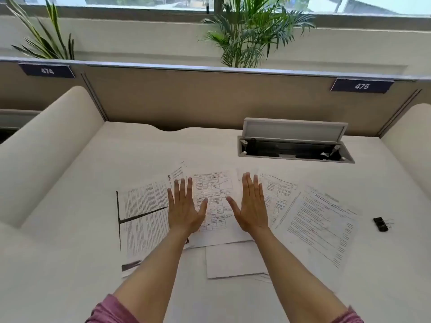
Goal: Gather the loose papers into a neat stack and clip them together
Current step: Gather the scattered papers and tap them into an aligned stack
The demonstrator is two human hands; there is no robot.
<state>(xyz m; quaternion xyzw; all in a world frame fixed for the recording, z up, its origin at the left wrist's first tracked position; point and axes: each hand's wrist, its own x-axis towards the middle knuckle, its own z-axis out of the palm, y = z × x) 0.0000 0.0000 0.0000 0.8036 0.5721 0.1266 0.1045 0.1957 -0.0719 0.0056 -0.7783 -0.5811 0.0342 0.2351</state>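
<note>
Several loose printed papers (319, 220) lie fanned out and overlapping across the white desk (70, 264). A sheet with a table (215, 201) lies in the middle, dense text pages (144, 215) are at the left, and a blank sheet (233, 259) is nearest me. My left hand (184, 206) and my right hand (251, 206) are held flat, palms down, fingers spread, over the middle sheets, holding nothing. A black binder clip (380, 224) sits alone on the desk to the right of the papers, well away from both hands.
An open cable hatch (295, 145) with its lid raised is set in the desk behind the papers at right. A tan partition (210, 99) closes the back, with rounded white side dividers (46, 145) left and right. Plants stand beyond the partition.
</note>
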